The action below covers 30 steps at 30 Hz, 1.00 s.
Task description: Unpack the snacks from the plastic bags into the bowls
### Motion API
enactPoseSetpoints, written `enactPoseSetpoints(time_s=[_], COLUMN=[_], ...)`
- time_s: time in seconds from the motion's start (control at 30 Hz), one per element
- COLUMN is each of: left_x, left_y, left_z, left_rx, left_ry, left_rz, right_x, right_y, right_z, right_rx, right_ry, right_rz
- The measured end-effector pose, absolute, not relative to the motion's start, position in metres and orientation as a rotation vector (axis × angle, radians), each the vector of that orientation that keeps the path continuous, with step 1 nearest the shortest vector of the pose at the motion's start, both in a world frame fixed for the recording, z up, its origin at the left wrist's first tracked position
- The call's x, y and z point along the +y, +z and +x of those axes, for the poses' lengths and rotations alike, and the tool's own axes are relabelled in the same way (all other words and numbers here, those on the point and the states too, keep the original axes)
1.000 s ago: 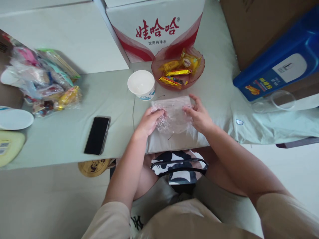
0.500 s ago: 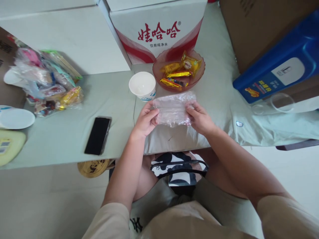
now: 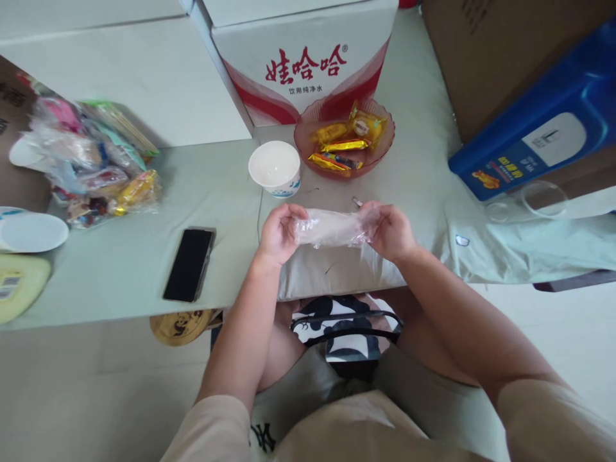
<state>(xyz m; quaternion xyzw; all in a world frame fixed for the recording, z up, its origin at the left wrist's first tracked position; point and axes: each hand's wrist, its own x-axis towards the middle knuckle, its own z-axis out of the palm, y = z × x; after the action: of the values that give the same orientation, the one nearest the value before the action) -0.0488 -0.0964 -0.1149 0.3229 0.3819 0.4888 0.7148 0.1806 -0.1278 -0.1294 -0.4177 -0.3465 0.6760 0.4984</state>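
My left hand [image 3: 278,234] and my right hand [image 3: 389,230] each grip one end of a clear crumpled plastic bag [image 3: 330,229], folded into a narrow band and held just above the pale green tabletop [image 3: 221,192]. Both hands are closed on it. A white paper cup [image 3: 274,168] stands just beyond my left hand. Behind it sits a pink glass bowl [image 3: 380,151] with yellow-wrapped snacks [image 3: 344,138]. A tiny object [image 3: 357,201] lies on the cloth near my right hand.
A black phone [image 3: 188,263] lies left of my hands. A heap of bagged snacks [image 3: 91,163] sits far left, by a white lid [image 3: 31,232]. A red-and-white carton [image 3: 303,58] stands behind the bowl. A blue box [image 3: 534,128] and clear container [image 3: 543,199] lie to the right.
The plastic bag lay spread flat under my hands; it has been folded over toward me and lifted into a narrow band. Both hands moved slightly nearer, now pinching its ends.
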Motion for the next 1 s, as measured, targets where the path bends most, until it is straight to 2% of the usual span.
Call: enactPoseSetpoints(time_s=[0.3,0.5,0.7,1.0], left_x=[-0.096,-0.092,-0.094,-0.1], left_y=[-0.116,-0.121,-0.133,-0.136], left_z=[-0.045,-0.046,-0.039,-0.039], left_rx=[1.012,1.069,1.035,0.862], left_ry=[1.037,1.266,1.07,0.877], left_rz=[0.853,0.831,0.993,1.138], right_x=[-0.134,-0.129,-0.133,-0.141], right_y=[-0.122,-0.126,-0.125,-0.118], right_z=[0.174,0.178,0.172,0.161], right_rx=[-0.989,-0.982,-1.189,-1.384], right_ry=[1.485,1.191,1.154,1.209], right_rz=[-1.265,-1.404,-1.438,-1.216])
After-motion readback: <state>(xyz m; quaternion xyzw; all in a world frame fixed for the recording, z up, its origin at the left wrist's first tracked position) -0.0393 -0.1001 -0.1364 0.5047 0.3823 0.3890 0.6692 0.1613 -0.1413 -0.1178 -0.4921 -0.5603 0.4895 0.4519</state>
